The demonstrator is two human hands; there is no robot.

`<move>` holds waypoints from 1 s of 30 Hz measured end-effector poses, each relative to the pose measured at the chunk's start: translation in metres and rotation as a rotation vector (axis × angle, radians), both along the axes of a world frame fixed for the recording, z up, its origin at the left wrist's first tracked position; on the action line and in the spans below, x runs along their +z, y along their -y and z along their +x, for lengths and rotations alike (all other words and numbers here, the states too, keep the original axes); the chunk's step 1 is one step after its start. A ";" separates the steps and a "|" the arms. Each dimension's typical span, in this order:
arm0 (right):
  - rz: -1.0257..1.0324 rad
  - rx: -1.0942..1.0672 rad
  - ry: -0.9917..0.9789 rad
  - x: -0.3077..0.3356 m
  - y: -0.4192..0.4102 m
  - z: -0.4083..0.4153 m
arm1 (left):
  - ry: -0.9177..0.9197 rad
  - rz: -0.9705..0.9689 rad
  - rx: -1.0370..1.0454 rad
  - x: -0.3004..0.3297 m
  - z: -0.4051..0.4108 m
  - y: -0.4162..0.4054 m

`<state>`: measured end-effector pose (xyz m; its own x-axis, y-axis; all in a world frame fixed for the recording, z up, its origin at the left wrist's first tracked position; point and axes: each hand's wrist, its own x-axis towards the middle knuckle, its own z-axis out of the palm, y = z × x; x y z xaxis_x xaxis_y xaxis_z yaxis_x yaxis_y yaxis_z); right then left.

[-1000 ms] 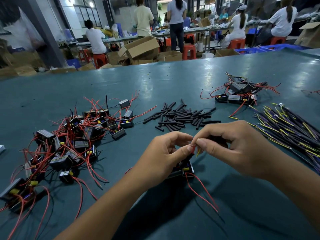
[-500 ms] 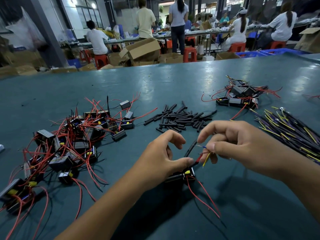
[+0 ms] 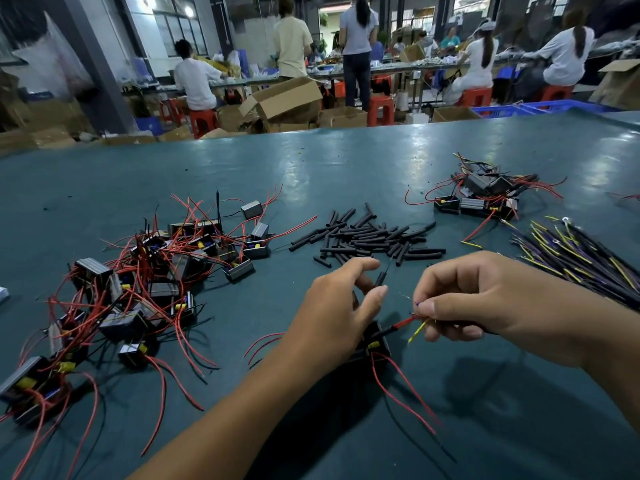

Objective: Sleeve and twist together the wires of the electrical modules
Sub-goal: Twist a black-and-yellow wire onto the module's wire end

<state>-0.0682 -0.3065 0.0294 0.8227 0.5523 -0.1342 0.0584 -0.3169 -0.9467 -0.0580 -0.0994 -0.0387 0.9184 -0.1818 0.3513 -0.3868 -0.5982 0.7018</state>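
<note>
Teal table, black sleeves, red module wires, yellow-purple leads

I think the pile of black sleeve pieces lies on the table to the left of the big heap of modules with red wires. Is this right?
Not quite. In the head view the pile of black sleeve pieces lies on the table to the right of the big heap of modules with red wires, not to its left.

A: What is the person wearing?
B: Nothing that shows. Both forearms are bare up to the frame's edge, with no sleeve or cuff.
A: And the hands?
B: The left hand and right hand are bare too: no gloves. The nails are short and plain.
</note>
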 end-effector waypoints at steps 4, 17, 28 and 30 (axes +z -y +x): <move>-0.002 -0.112 -0.007 -0.001 -0.001 0.001 | 0.013 -0.036 -0.071 0.001 -0.004 -0.009; 0.040 -0.195 -0.028 -0.006 -0.009 0.000 | 0.015 -0.114 -0.200 0.014 -0.017 -0.016; 0.087 -0.168 0.250 -0.009 -0.009 0.001 | -0.053 -0.206 -0.252 0.013 -0.015 -0.017; 0.102 -0.170 0.246 -0.010 -0.010 0.001 | -0.049 -0.210 -0.252 0.014 -0.016 -0.017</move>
